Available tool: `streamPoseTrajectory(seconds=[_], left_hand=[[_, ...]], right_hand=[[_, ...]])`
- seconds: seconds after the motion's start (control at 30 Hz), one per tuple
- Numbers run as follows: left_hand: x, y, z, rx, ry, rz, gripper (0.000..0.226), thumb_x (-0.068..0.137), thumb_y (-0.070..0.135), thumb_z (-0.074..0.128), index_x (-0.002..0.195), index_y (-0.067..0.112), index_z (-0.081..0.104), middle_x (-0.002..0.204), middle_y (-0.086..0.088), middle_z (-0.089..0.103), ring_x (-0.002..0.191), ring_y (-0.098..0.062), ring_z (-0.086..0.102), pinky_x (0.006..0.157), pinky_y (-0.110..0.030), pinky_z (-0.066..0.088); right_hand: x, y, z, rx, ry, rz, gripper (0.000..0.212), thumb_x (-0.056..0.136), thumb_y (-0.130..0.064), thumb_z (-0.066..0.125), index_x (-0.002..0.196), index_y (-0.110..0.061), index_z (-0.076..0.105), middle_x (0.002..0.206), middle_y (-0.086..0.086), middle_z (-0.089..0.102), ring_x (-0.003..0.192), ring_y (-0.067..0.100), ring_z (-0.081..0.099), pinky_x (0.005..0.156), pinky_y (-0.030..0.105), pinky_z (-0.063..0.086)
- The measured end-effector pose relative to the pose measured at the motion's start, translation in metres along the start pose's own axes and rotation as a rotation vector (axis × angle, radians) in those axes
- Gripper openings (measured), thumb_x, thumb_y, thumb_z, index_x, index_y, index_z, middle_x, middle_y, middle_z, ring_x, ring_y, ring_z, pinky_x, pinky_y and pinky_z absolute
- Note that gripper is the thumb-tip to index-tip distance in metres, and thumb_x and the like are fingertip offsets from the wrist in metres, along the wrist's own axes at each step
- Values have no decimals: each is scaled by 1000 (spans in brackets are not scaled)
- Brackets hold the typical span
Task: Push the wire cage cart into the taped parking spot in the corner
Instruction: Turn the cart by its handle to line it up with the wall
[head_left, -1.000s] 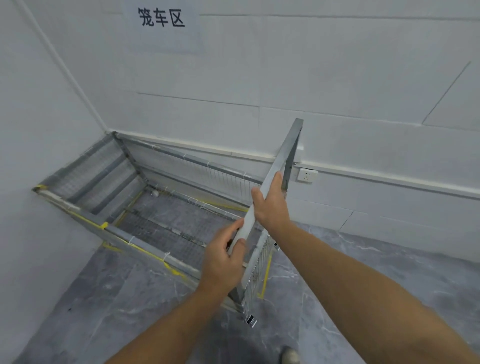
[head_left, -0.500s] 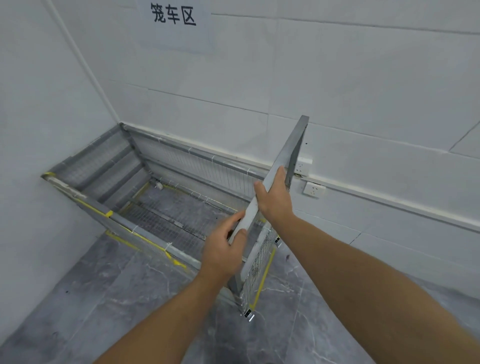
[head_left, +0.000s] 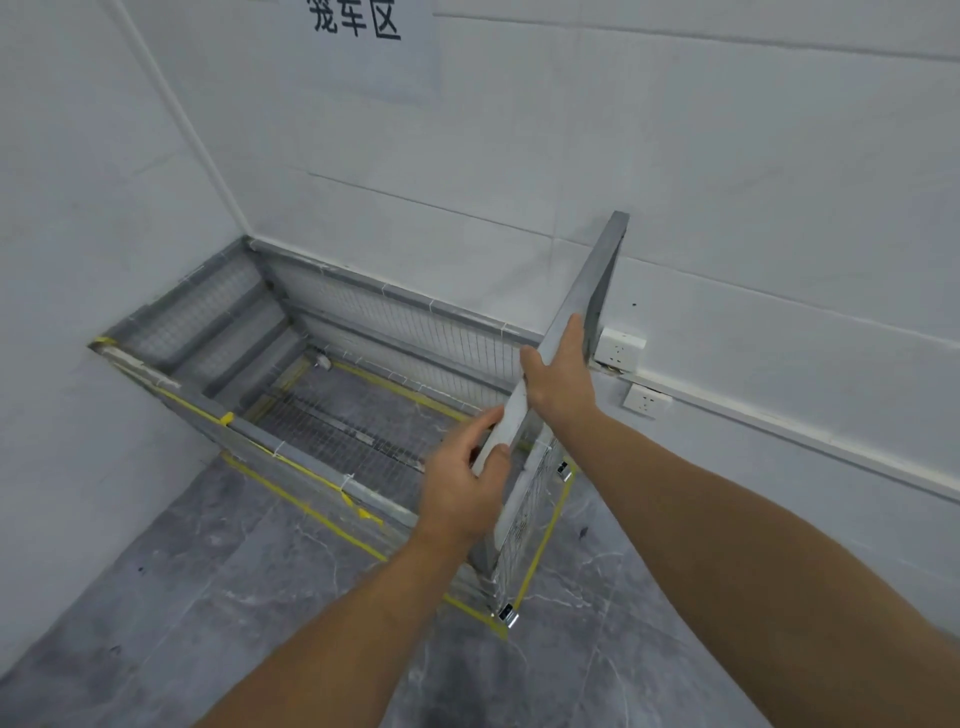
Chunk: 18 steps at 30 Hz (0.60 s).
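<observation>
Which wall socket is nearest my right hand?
The upper socket, just beside the right hand on the cart rail; the lower socket sits farther right.

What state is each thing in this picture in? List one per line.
wire cage cart, empty, in the corner, roughly inside the tape.
left hand, grips the cart's end rail.
right hand, grips the same rail higher up.
wall sockets, nothing plugged in.

1. The view is swinging, so the wall sign (head_left: 363, 31) is sliding rightward along the top edge and getting cut off.
2. A second wall socket (head_left: 645, 402) is coming into view at centre right.
3. More yellow floor tape (head_left: 540, 545) is showing around the wire cage cart's (head_left: 415, 332) near corner, lower centre.
</observation>
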<state>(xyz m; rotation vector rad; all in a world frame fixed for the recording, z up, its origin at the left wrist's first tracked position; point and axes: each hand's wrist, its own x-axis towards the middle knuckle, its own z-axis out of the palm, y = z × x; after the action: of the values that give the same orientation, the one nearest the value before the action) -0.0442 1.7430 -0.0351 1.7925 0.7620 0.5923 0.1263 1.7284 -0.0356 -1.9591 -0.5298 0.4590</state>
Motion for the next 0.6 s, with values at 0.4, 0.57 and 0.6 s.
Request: streamPoseTrajectory(seconds=[0.4,0.57,0.6], left_hand=[[1,1,-5,2,-64,98,37,89,24,52,124,37,53,108,17,61,94,-6,61,75,-21,51],[-3,2,-10,96,-111,91,45,90,30,51,135,26,53,117,17,59,106,0,57,86,-26,50],[-2,3,-10,135,-108,108,45,90,31,51,135,24,53,118,15,60,107,-1,56,88,-29,50]], right_hand=[[5,6,3,-61,68,-51,79,98,-43,50,158,-18,5,166,2,15,149,23,21,120,46,25],[1,6,-5,-211,91,-110,71,93,-46,50,151,-14,22,158,9,27,146,31,22,115,52,28],[1,6,-6,-254,76,-128,72,95,-45,49,154,-18,17,163,9,18,150,30,13,118,52,22]])
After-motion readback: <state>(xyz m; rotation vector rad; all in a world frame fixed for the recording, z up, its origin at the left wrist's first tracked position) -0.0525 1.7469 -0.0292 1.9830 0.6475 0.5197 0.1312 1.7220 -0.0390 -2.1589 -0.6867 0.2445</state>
